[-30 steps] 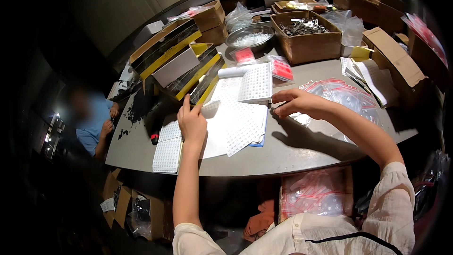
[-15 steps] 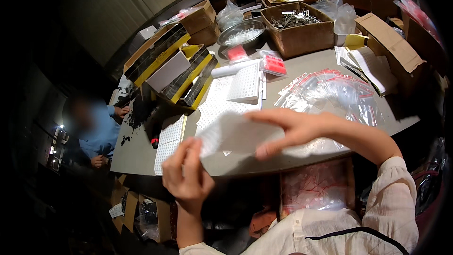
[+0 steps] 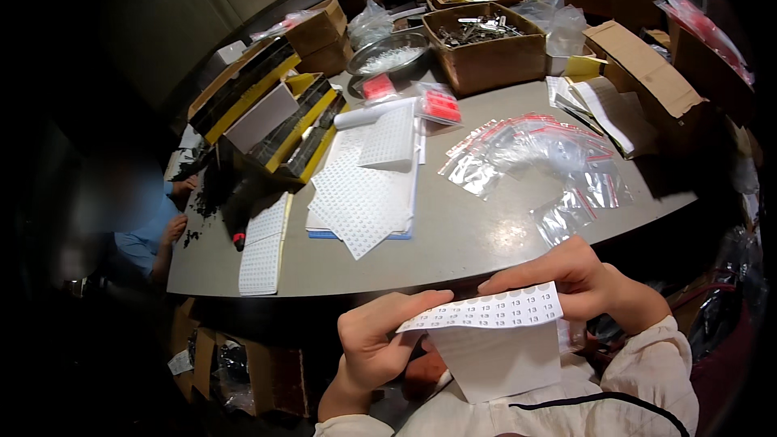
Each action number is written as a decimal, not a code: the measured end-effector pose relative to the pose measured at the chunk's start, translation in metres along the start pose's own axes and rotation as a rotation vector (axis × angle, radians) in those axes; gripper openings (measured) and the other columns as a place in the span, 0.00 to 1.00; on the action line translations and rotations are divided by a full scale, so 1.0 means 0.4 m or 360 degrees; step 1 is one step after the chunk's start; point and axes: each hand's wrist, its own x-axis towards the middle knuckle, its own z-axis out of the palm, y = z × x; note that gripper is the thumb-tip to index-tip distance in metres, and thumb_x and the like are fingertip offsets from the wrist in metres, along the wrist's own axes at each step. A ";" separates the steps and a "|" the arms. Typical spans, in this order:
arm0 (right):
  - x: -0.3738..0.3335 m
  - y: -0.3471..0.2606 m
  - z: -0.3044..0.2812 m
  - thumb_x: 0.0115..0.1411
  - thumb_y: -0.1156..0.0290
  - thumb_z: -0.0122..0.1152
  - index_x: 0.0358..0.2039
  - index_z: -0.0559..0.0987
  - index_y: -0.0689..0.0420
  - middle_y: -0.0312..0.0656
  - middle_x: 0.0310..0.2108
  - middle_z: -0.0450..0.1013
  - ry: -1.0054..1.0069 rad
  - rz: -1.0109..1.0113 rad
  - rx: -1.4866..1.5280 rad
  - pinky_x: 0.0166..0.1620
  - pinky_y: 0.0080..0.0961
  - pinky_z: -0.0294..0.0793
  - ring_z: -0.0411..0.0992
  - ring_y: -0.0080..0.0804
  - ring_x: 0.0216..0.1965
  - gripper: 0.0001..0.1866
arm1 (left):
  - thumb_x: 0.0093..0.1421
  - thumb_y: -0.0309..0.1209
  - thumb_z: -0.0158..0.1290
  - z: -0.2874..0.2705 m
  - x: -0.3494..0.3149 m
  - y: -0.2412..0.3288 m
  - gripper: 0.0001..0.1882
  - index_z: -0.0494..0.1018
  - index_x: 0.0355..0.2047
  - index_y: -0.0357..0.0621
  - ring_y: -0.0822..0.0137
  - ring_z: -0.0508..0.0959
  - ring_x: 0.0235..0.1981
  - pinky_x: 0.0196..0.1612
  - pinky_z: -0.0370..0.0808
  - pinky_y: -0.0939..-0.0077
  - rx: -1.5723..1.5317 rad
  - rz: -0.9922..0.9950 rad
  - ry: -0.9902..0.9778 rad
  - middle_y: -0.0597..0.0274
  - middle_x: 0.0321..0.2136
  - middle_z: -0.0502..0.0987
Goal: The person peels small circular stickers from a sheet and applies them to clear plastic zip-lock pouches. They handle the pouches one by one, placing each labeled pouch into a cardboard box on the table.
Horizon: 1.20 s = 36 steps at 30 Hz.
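Observation:
A white sheet of small round printed stickers (image 3: 494, 311) is stretched between my hands at the table's near edge, folded over so that its printed strip lies on top and its blank back hangs below. My left hand (image 3: 374, 336) pinches the sheet's left end, thumb underneath. At the other end my right hand (image 3: 579, 279) is closed on it, index finger lying along the upper edge. More sticker sheets (image 3: 356, 202) lie loosely stacked on the table beyond my hands. Right of them, small clear zip bags (image 3: 526, 150) with red seals are fanned out.
A narrow sticker pad (image 3: 263, 251) lies at the left. Behind stand black-and-yellow boxes (image 3: 299, 133), a metal bowl (image 3: 388, 57) of clear pieces and a carton (image 3: 490, 53) of metal parts. Cardboard boxes (image 3: 647, 73) edge the right. A person in blue (image 3: 146, 226) sits at far left.
The sheet has come down and closer to my body, its printed strip now facing up. My right hand, spread open before, has closed on the sheet; my left hand has lowered with it.

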 end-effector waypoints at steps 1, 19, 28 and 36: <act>-0.011 0.001 -0.004 0.58 0.81 0.61 0.53 0.82 0.66 0.51 0.40 0.83 -0.0030 -0.0014 -0.0063 0.43 0.22 0.79 0.84 0.35 0.40 0.20 | 0.50 0.16 0.57 0.007 -0.004 0.001 0.16 0.84 0.40 0.31 0.62 0.86 0.35 0.41 0.79 0.77 0.0006 -0.0038 -0.0057 0.48 0.35 0.86; -0.143 0.007 0.000 0.50 0.90 0.45 0.54 0.83 0.63 0.49 0.53 0.80 0.0101 0.0426 0.0457 0.63 0.28 0.70 0.78 0.36 0.56 0.31 | 0.58 0.18 0.51 0.136 -0.009 -0.093 0.21 0.76 0.52 0.22 0.63 0.84 0.32 0.37 0.77 0.81 -0.1200 -0.0504 0.0070 0.40 0.37 0.84; -0.163 0.033 -0.002 0.53 0.83 0.58 0.59 0.79 0.64 0.54 0.53 0.77 -0.0020 0.0210 0.0018 0.56 0.32 0.73 0.77 0.41 0.51 0.29 | 0.61 0.21 0.63 0.176 -0.009 -0.080 0.16 0.75 0.48 0.30 0.77 0.79 0.36 0.40 0.75 0.85 -0.1132 -0.0763 -0.0040 0.59 0.38 0.81; -0.135 0.011 0.015 0.59 0.73 0.74 0.50 0.79 0.67 0.46 0.44 0.80 0.0244 0.0580 -0.0286 0.48 0.23 0.77 0.79 0.28 0.44 0.21 | 0.59 0.16 0.64 0.213 -0.021 -0.076 0.17 0.74 0.48 0.29 0.70 0.79 0.43 0.45 0.78 0.77 -0.0741 -0.0357 0.0064 0.55 0.43 0.79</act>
